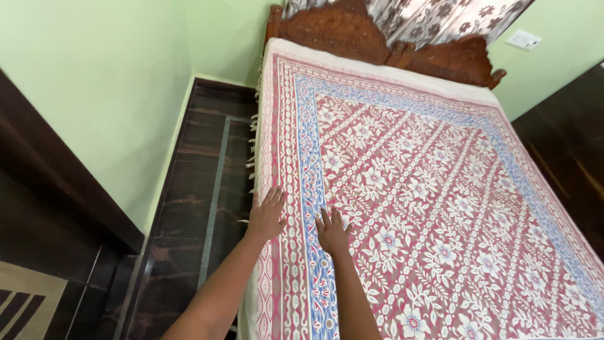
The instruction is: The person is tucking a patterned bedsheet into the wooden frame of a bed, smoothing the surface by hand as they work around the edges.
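Note:
A bed is covered with a red, blue and white floral bedsheet [434, 189] that lies flat across it. My left hand [267, 214] rests palm down on the sheet's left edge, fingers spread, at the bed's side. My right hand [331, 230] lies flat on the blue border strip just to the right of it, fingers apart. Neither hand holds anything. Both forearms reach in from the bottom of the view.
A carved wooden headboard [352, 31] stands at the far end under a patterned curtain [440, 16]. Dark tiled floor [201, 189] runs along the bed's left side beside a green wall [107, 88]. A dark wooden panel [56, 182] stands at left. A wall switch [523, 39] is at right.

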